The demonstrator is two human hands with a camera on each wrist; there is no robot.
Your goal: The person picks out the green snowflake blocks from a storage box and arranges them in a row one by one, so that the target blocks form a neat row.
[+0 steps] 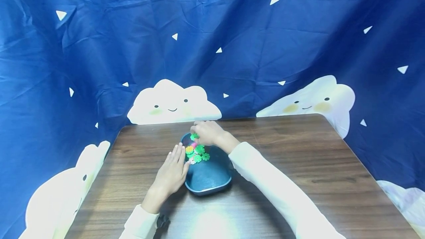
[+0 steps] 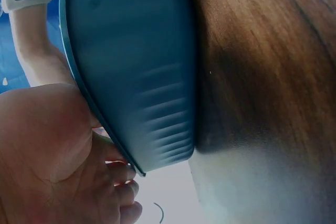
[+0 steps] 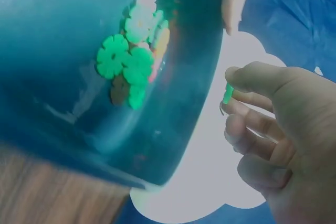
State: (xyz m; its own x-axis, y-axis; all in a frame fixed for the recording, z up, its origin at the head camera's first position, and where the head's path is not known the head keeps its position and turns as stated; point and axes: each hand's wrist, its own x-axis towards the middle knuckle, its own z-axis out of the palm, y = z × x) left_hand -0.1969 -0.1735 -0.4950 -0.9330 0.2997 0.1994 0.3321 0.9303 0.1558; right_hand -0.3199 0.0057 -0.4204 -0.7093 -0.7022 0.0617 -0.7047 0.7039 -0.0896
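A teal bowl [image 1: 209, 190] stands on the wooden table [image 1: 299, 165]. Several flower-shaped plastic discs [image 1: 197, 154], mostly green with some yellow and pink, lie in its far half. My right hand [image 1: 196, 135] is over the bowl's far rim and pinches a green disc [image 1: 194, 136] between thumb and finger. The right wrist view shows that green disc [image 3: 227, 95] in the right hand [image 3: 233, 90], outside the bowl [image 3: 63, 35], with the other discs [image 3: 128, 64] inside. My left hand [image 1: 180, 156] lies with straight fingers against the bowl's left side. In the left wrist view, the left hand [image 2: 113, 169] touches the bowl's [image 2: 142, 66] wall.
A dark blue curtain [image 1: 232, 40] with white clouds and triangles hangs behind and around the table. Bare wood [image 2: 262, 51] stretches to the right of the bowl and in front of it. The table's far edge lies just beyond the bowl.
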